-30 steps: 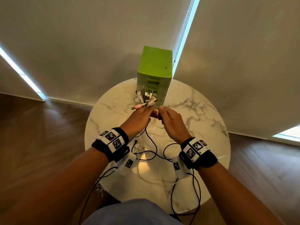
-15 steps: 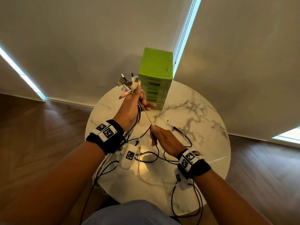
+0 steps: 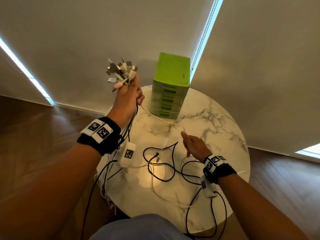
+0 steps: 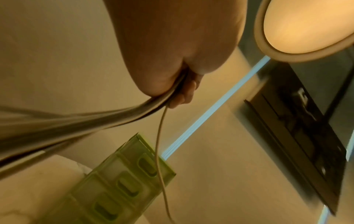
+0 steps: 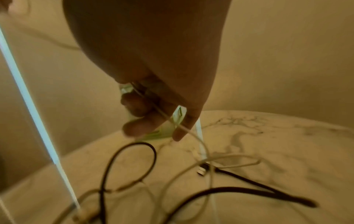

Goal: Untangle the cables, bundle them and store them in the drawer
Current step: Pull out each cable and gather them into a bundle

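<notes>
My left hand (image 3: 129, 99) is raised high left of the green drawer unit (image 3: 170, 85) and grips a bundle of cables (image 3: 121, 73), whose plugs fan out above the fist. The bundle's strands hang down past my wrist and off the table's near left edge. One thin white cable (image 3: 161, 119) runs from that fist down to my right hand (image 3: 192, 144), low over the table. In the right wrist view the white cable (image 5: 191, 133) passes between the curled fingers (image 5: 138, 127) and the thumb. Loose black and white cables (image 3: 164, 163) loop on the marble. The drawers are all closed.
The round marble table (image 3: 216, 122) stands against a pale wall, with the drawer unit at its far edge. Wooden floor lies on both sides. A lamp's glow reflects on the tabletop near the loops. The wrist cameras' black leads hang off the near edge.
My left hand has lifted the bundle higher and to the left. My right hand has slid down and to the right along the white cable, which is now drawn out between the hands.
</notes>
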Available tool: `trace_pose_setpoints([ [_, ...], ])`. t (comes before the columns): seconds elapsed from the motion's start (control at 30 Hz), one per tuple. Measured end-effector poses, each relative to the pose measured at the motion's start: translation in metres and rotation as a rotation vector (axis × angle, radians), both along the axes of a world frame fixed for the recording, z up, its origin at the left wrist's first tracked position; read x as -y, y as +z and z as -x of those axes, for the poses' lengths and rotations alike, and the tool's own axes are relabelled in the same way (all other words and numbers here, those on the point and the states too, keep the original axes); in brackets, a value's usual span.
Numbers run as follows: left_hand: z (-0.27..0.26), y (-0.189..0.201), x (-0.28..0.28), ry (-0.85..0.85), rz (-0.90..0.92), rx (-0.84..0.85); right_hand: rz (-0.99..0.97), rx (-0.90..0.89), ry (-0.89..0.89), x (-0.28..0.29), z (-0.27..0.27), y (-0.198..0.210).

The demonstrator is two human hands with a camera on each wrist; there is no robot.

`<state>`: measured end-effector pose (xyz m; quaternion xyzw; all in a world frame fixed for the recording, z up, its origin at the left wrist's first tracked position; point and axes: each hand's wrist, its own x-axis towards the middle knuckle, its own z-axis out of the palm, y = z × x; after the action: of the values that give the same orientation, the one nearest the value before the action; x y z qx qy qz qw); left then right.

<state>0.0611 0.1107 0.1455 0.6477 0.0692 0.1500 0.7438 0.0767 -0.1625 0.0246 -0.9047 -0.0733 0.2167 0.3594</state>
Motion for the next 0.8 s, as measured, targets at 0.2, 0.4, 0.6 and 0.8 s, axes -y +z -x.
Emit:
trace_pose_setpoints([
  [0.2, 0.014, -0.043, 0.027, -0.220, -0.378, -0.159, -0.045, 0.173, -0.009, -0.025, -0.011, 0.040],
  [0.4, 0.019, -0.053, 0.052, -0.255, -0.412, -0.246, -0.100, 0.269, 0.173, -0.051, -0.001, 0.073],
  [0.6, 0.013, -0.047, 0.061, -0.233, -0.106, -0.233, -0.314, 0.163, 0.284, -0.063, 0.020, 0.086],
  [0.8, 0.004, -0.033, 0.045, -0.026, -0.274, -0.212, -0.249, 0.018, 0.407, -0.041, 0.020, 0.039],
])
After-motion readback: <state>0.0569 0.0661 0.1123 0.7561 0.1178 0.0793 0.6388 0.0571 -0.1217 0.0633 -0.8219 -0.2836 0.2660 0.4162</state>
